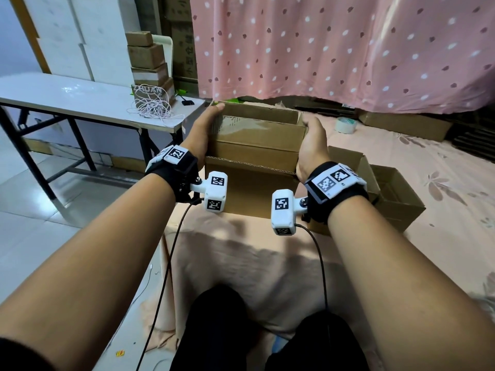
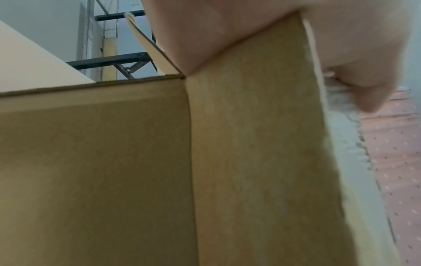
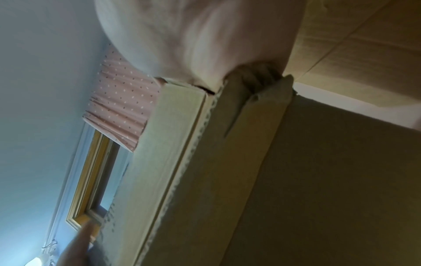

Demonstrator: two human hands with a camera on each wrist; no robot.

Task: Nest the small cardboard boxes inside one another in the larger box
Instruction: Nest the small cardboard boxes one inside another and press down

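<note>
A brown open-topped cardboard box (image 1: 257,145) sits partly down inside a larger cardboard box (image 1: 251,188) on the pink sheet in front of me. My left hand (image 1: 206,129) holds its left wall, fingers reaching to the far corner. My right hand (image 1: 313,145) grips the right wall, thumb hooked over the rim. In the left wrist view my left hand (image 2: 205,36) clasps the top of a cardboard wall (image 2: 250,144), thumb on the other side. The right wrist view has my right hand (image 3: 182,36) on top of the cardboard edge (image 3: 227,162). The inside of the boxes is mostly hidden.
Another open cardboard box (image 1: 396,194) stands to the right, close behind my right wrist. A tape roll (image 1: 345,125) and a low flat box (image 1: 407,124) lie farther back. A white folding table (image 1: 67,97) with a coiled cable (image 1: 152,108) stands on the left.
</note>
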